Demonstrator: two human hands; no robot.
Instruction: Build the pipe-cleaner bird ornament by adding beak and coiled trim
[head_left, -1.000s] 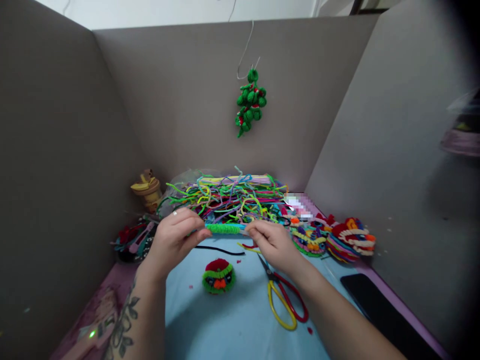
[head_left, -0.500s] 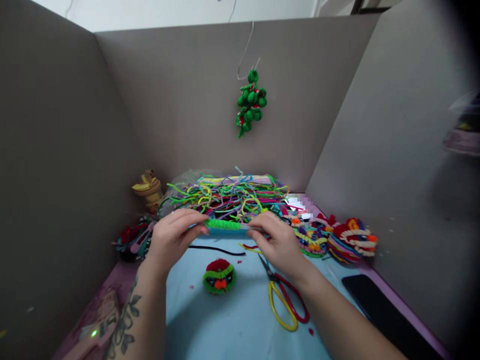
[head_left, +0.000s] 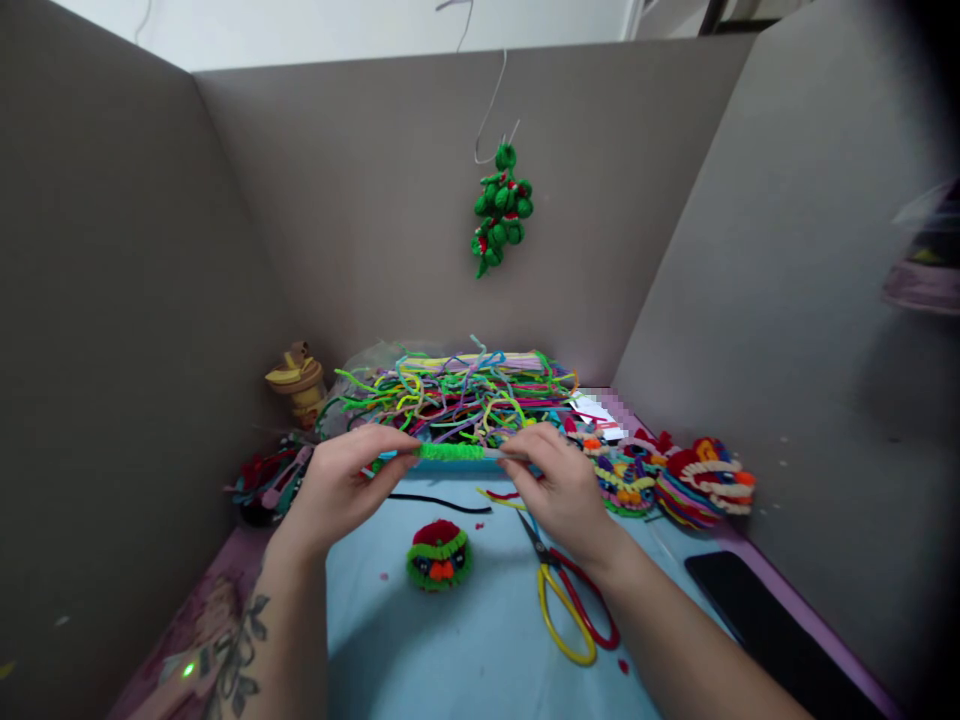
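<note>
A thin blue rod wrapped in a green pipe cleaner (head_left: 450, 452) is held level above the light blue mat (head_left: 465, 640). My left hand (head_left: 341, 483) pinches its left end and my right hand (head_left: 559, 482) pinches its right end. Below the rod lies a small round red and green pipe-cleaner figure (head_left: 439, 556) with an orange beak. Scissors (head_left: 564, 592) with yellow and red handles lie just under my right wrist. Behind my hands sits a big tangled pile of coloured pipe cleaners (head_left: 450, 392).
Grey partition walls enclose the desk on three sides. A green pipe-cleaner cluster (head_left: 501, 208) hangs from a wire on the back wall. Finished colourful pieces (head_left: 675, 478) lie at right, a black phone (head_left: 772, 625) at front right, a yellow wooden toy (head_left: 296, 378) at back left.
Both hands have turned slightly on the wrapped rod and it sits a little higher. Nothing else has moved.
</note>
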